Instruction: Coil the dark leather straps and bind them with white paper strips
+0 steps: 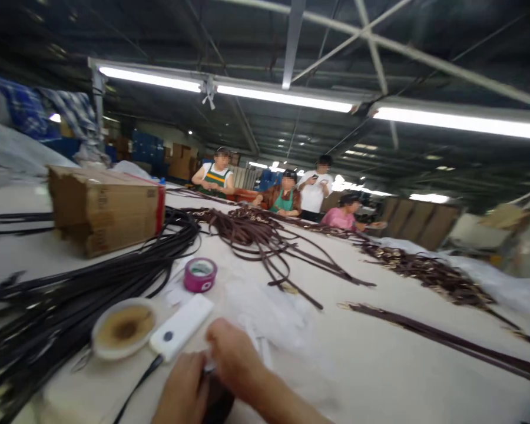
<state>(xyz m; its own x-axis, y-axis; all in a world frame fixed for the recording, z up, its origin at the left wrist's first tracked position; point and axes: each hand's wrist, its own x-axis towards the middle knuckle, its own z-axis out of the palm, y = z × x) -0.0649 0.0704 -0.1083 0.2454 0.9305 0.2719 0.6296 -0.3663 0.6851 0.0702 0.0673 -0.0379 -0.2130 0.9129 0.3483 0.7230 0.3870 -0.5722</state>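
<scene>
My left hand [185,383] and my right hand [235,353] are close together at the table's near edge, both with curled fingers. A small whitish piece [209,360] shows between them, too blurred to name. Below it, a dark object [218,401] is partly hidden by my hands and wrists. Just beyond my left hand lies a white oblong device [183,327] with a dark round button and a black cord [139,386]. A roll of purple tape [200,275] sits behind it. To its left stands a shallow bowl [100,347] with brownish contents.
Black straps [101,294] are heaped on the left beside an open cardboard box [119,212]. Dark brown straps [247,235] lie across the middle and right of the white table [357,365]. Crumpled clear plastic [278,312] is beyond my right hand. Several people are at the far side.
</scene>
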